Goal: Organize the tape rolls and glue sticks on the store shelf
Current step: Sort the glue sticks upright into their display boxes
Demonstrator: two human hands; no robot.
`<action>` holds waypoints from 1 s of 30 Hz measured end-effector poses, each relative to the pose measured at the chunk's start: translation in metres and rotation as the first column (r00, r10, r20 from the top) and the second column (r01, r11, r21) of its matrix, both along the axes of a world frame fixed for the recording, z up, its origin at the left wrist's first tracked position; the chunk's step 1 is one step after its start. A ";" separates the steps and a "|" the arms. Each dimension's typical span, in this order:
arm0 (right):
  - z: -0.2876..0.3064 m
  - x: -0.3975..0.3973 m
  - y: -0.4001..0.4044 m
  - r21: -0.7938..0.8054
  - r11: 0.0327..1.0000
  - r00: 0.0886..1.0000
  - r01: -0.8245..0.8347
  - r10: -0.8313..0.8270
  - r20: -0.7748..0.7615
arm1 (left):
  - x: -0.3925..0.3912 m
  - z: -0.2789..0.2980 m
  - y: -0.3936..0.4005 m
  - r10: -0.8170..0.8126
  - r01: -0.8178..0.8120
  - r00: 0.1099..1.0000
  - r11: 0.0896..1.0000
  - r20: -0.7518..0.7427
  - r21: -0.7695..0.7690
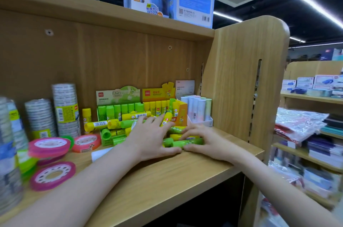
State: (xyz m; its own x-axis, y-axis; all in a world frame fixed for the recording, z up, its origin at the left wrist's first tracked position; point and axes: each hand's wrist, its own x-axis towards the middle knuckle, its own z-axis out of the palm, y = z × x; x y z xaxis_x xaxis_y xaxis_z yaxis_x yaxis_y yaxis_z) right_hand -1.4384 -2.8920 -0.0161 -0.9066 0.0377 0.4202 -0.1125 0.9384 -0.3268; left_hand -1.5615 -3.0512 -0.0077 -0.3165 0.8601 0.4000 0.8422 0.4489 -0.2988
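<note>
fingers [148, 120] spread, touching loose glue sticks [178, 142]

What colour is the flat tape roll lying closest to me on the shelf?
Pink, with a white centre: the tape roll shows in the head view.

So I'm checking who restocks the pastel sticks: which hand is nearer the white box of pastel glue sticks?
Right. The right hand lies just in front of and below the white box of pastel glue sticks. The left hand sits further left, over the loose glue sticks.

Glue sticks [178, 131] partly under hands [150, 139]
</note>
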 end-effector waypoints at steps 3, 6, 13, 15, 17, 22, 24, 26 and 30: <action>0.002 -0.004 -0.001 0.061 0.996 0.997 0.071 -0.068 -0.048 | 0.002 -0.001 -0.007 -0.015 0.015 0.997 1.000 -0.069 -0.005; 0.008 -0.007 0.001 0.065 0.992 0.993 0.110 -0.107 -0.047 | 0.000 -0.004 -0.015 -0.126 0.130 0.986 0.991 -0.107 0.029; -0.005 -0.020 -0.018 -0.035 0.998 0.993 0.059 -0.063 -0.095 | -0.012 -0.014 -0.038 -0.065 0.110 0.977 0.969 -0.205 0.220; -0.005 -0.024 -0.027 -0.045 0.999 0.993 0.024 -0.029 -0.115 | -0.012 -0.014 -0.047 -0.013 0.070 0.978 0.960 -0.208 0.271; -0.004 -0.025 -0.035 -0.072 0.997 0.994 -0.023 0.015 -0.111 | -0.012 -0.012 -0.055 -0.033 0.086 0.983 0.950 -0.179 0.301; -0.003 -0.037 -0.045 -0.067 0.993 0.992 -0.099 0.094 -0.085 | -0.015 -0.008 -0.075 -0.085 0.125 0.988 0.929 -0.127 0.347; 0.001 -0.043 -0.051 -0.096 0.991 0.994 -0.092 0.086 -0.064 | -0.018 -0.012 -0.078 -0.092 0.126 0.987 0.952 -0.131 0.280; 0.005 -0.050 -0.057 -0.098 0.991 0.995 -0.092 0.087 -0.048 | -0.020 -0.016 -0.077 -0.081 0.108 0.987 0.972 -0.136 0.211; 0.004 -0.064 -0.062 -0.007 0.997 0.996 -0.070 0.070 -0.059 | -0.019 -0.016 -0.073 -0.087 0.095 0.994 0.983 -0.061 0.156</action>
